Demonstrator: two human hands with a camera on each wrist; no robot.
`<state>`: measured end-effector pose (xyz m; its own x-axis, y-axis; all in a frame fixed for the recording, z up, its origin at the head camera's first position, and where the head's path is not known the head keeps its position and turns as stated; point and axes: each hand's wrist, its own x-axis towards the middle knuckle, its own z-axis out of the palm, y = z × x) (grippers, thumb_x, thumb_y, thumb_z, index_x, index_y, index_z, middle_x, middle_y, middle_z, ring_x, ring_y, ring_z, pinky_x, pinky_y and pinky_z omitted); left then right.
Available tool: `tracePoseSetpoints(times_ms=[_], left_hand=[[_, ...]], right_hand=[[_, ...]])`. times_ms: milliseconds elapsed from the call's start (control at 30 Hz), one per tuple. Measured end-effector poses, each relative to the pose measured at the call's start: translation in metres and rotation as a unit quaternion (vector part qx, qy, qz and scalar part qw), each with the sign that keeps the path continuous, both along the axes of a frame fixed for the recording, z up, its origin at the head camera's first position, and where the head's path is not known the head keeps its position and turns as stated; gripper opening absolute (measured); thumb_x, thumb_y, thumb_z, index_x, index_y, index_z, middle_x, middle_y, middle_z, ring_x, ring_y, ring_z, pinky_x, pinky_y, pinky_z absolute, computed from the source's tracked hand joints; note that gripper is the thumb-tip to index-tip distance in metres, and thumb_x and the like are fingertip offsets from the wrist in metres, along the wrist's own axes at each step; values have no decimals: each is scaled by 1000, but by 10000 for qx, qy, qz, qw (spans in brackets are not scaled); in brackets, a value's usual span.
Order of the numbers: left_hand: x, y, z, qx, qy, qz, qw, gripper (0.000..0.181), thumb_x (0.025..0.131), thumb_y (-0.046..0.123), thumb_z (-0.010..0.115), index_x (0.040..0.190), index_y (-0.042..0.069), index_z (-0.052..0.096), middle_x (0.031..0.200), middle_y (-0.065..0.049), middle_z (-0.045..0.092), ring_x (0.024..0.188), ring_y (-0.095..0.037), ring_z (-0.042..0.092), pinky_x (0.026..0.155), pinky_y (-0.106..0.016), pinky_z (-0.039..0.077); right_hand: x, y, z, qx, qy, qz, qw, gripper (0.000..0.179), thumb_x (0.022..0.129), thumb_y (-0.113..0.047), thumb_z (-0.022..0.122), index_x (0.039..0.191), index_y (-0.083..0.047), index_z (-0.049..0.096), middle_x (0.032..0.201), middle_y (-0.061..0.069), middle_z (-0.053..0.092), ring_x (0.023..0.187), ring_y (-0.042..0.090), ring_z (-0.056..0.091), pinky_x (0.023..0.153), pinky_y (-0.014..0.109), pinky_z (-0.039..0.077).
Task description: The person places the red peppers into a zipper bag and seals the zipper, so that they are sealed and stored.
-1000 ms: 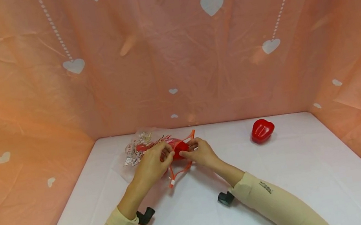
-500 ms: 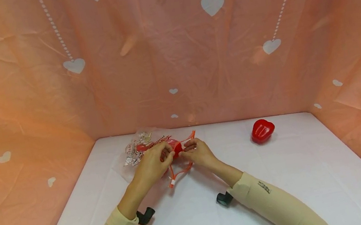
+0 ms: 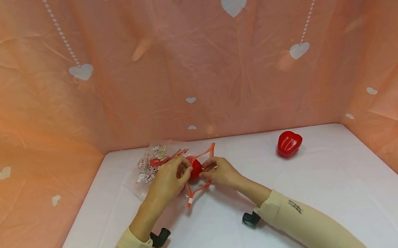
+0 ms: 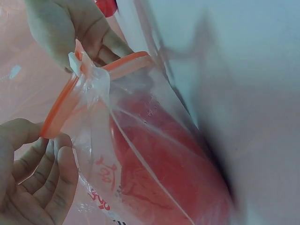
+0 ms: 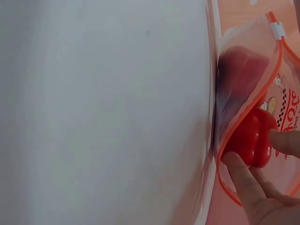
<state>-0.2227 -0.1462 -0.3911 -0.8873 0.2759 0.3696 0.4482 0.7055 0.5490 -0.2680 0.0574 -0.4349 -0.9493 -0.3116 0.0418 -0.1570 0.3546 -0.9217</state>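
Observation:
A clear zip bag (image 3: pixel 147 170) with an orange zip edge and a white slider (image 5: pixel 277 30) lies at the back of the table, its mouth spread towards the right. My left hand (image 3: pixel 168 177) pinches the orange rim between thumb and fingers, as the left wrist view shows. At the mouth, my right hand (image 3: pixel 222 172) holds a glossy red bell pepper (image 5: pixel 253 136), thumb on one side and fingers on the other. That pepper sits within the opening. Deeper inside the bag, a large red shape (image 4: pixel 159 168) shows through the plastic.
Another red bell pepper (image 3: pixel 289 144) stands on the white table (image 3: pixel 314 201) at the back right. An orange cloth with white hearts (image 3: pixel 214 73) rises behind the table and along both sides. Black wrist cameras (image 3: pixel 160 238) hang below both cuffs.
The red bell pepper has moved left, further into the bag's mouth, with the right hand at it. The left hand keeps its place on the rim.

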Motion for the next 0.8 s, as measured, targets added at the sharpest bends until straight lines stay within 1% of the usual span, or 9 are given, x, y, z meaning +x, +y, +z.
tracePoseSetpoints(times_ms=[100,267,500,633,800], left_hand=[[0,0,0,-29,-19,35,10000,9,99,11,77,103,10,69,89,1,69,80,-14,64,72,-31,56],[1,0,0,-74,-35,49,10000,10,99,12,78,104,10,69,90,0,70,81,-16,65,73,-32,57],[0,0,-1,-32,-13,9,10000,11,98,11,78,103,9,69,91,-1,70,81,-16,64,71,-31,58],[1,1,-1,11,13,-26,10000,11,97,10,79,102,9,69,88,0,68,79,-15,62,69,-28,56],[1,1,-2,28,56,-50,10000,10,97,10,78,101,9,69,84,3,66,77,-13,60,67,-26,53]], right_hand=[[2,4,1,78,-25,49,10000,29,93,-4,80,117,8,70,105,18,75,89,22,74,76,28,61],[4,11,1,300,91,76,9995,29,93,-6,80,118,7,71,104,16,74,90,23,74,75,29,60],[8,24,3,435,247,155,9986,27,94,-4,79,117,7,72,105,15,75,95,28,76,78,32,63],[9,33,2,507,305,174,9981,27,94,-5,79,118,6,72,108,15,75,98,29,77,81,35,63],[10,47,4,678,355,162,9969,29,94,-10,81,118,4,73,111,14,75,100,27,77,83,36,63]])
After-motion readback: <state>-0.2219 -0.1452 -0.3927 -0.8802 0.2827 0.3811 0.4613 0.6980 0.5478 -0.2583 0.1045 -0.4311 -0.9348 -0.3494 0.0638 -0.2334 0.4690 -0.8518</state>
